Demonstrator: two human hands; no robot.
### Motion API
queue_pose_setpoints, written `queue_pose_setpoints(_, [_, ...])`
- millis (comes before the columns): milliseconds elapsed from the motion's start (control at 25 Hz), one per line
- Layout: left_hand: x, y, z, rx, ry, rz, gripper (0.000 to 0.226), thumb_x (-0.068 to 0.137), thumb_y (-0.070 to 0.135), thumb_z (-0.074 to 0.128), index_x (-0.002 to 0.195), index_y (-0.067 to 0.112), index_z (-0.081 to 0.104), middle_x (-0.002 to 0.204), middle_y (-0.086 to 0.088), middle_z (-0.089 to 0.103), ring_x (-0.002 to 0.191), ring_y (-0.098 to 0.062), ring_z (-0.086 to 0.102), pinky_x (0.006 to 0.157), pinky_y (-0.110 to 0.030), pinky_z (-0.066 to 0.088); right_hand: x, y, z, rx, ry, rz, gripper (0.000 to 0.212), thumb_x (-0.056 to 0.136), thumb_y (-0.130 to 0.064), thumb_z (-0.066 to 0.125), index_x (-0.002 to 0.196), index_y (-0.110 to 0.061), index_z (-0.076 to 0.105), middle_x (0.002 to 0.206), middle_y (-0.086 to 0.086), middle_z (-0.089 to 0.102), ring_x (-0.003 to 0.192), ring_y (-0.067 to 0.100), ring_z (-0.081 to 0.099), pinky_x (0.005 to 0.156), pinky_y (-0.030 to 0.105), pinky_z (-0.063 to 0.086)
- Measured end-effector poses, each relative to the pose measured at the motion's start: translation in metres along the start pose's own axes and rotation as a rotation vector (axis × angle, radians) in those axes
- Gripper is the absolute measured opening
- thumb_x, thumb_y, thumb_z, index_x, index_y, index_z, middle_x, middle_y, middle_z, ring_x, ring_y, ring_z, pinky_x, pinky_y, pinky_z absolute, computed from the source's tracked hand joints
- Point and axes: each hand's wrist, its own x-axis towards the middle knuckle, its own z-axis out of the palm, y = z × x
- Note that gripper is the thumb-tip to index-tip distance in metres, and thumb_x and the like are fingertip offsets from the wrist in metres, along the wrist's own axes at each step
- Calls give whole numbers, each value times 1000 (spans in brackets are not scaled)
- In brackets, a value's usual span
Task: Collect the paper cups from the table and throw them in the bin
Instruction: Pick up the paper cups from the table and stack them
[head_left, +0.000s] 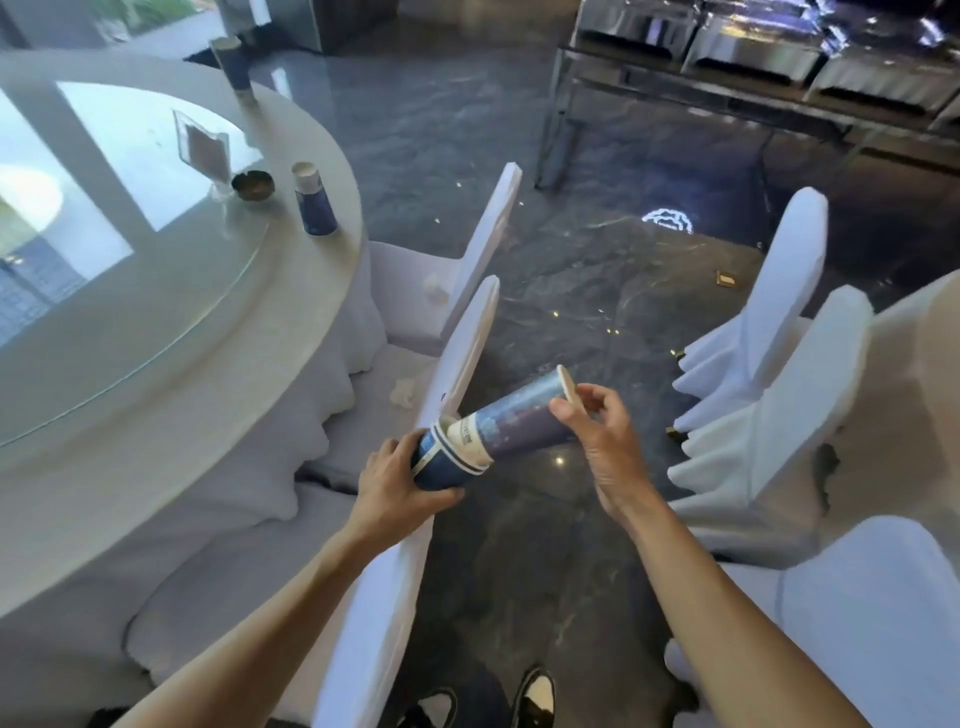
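Observation:
I hold blue paper cups sideways over a chair back, nested one into another. My left hand (397, 475) grips the bottom of the short stack of cups (447, 462). My right hand (597, 431) pinches the rim of the long blue cup (519, 415) whose base sits inside that stack. Another blue paper cup (313, 200) stands upright near the edge of the round white table (291, 322). A tall stack of cups (234, 65) stands at the table's far edge. No bin is in view.
A glass turntable (130, 291) covers the table's middle, with a card holder (205, 150) and a small dark dish (253, 184) on it. White-covered chairs (467, 332) stand by the table, more chairs (769, 364) on the right. Metal serving counters (753, 67) line the far side across a dark marble floor.

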Motion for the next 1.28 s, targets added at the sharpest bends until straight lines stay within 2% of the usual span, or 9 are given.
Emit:
queue_pose_setpoints(160, [2, 39, -5, -194, 220, -132, 84, 65, 55, 87, 135, 24, 55, 123, 3, 64, 110, -22, 65, 95, -46, 60, 36, -21, -50, 84, -20, -21, 88, 59, -51, 83, 134, -19, 50, 130, 11, 63, 120, 30, 65, 107, 51, 51])
queue_pose_setpoints(280, [10, 81, -3, -410, 342, -129, 77, 76, 34, 91, 140, 14, 53, 133, -4, 66, 118, -25, 65, 98, -44, 59, 59, -24, -66, -275, -110, -93, 111, 57, -51, 87, 149, -20, 34, 134, 7, 55, 120, 27, 60, 102, 44, 52])
queue_pose_setpoints(360, [17, 111, -1, -536, 409, -103, 78, 75, 38, 88, 141, 13, 54, 136, -4, 66, 119, -24, 66, 98, -43, 59, 62, -19, -65, -519, -287, -108, 120, 59, -45, 92, 156, -19, 26, 138, 6, 51, 121, 24, 56, 98, 37, 48])
queue_pose_setpoints(520, [46, 156, 3, -703, 492, -62, 65, 81, 31, 85, 138, 12, 58, 128, 1, 70, 106, -9, 69, 77, -12, 59, 72, -7, -51, -800, -479, -159, 129, 56, -53, 90, 159, -22, 20, 150, 5, 48, 136, 27, 48, 110, 46, 44])
queue_pose_setpoints(600, [64, 167, 9, -743, 460, -31, 64, 81, 28, 86, 137, 12, 59, 127, 0, 72, 108, -11, 70, 79, -12, 58, 83, -4, -41, -794, -511, -150, 131, 54, -52, 90, 159, -23, 18, 148, 3, 51, 137, 26, 50, 110, 49, 46])
queue_pose_setpoints(800, [132, 156, 37, -728, 302, -35, 82, 64, 30, 97, 135, 15, 58, 125, 2, 73, 115, -13, 71, 98, -41, 60, 143, -16, -22, -575, -490, -121, 139, 43, -62, 89, 156, -31, 14, 145, -2, 55, 131, 22, 59, 101, 46, 56])
queue_pose_setpoints(1080, [238, 147, 13, -748, -22, 16, 95, 63, 39, 90, 147, 28, 47, 133, -2, 67, 121, -17, 67, 100, -32, 57, 256, -77, 13, -505, -467, -245, 140, 57, -50, 97, 162, -30, 7, 142, -3, 53, 127, 14, 58, 101, 32, 50])
queue_pose_setpoints(1160, [257, 142, -3, -673, -71, 43, 93, 64, 29, 84, 148, 26, 44, 136, -2, 63, 125, -19, 64, 98, -24, 55, 281, -93, 33, -471, -498, -256, 123, 61, -44, 97, 158, -37, 22, 135, -8, 57, 124, 11, 60, 99, 28, 50])
queue_pose_setpoints(1280, [271, 130, -26, -605, 62, 23, 84, 73, 14, 90, 144, 22, 46, 133, 3, 63, 121, -19, 64, 88, -14, 55, 304, -113, 80, -480, -621, -277, 90, 72, -28, 93, 144, -45, 42, 129, -16, 61, 117, 4, 62, 92, 12, 50])
